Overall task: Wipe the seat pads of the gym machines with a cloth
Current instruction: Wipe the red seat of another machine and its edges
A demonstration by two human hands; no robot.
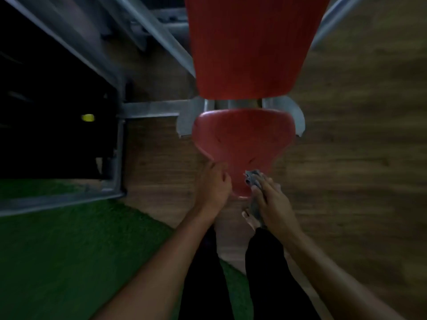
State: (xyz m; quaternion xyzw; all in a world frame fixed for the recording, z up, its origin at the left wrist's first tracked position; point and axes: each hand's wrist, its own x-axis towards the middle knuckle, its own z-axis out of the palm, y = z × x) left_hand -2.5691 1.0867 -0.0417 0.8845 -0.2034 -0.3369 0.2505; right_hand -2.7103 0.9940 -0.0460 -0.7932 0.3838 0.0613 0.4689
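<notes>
A red seat pad [242, 137] sits below a tall red back pad [251, 47] on a grey machine frame. My left hand [213, 183] rests on the seat pad's near left edge with its fingers curled round the rim. My right hand [271, 199] lies at the pad's near right tip and holds a grey cloth [253, 177] against the pad. Part of the cloth hangs below my right palm. The picture is blurred.
Grey metal frame bars [147, 26] run up at the left and far right. A dark weight stack housing [55, 125] stands at the left. Green turf [76, 250] covers the near left floor, wood flooring [358, 146] the right. My legs and feet stand below the seat.
</notes>
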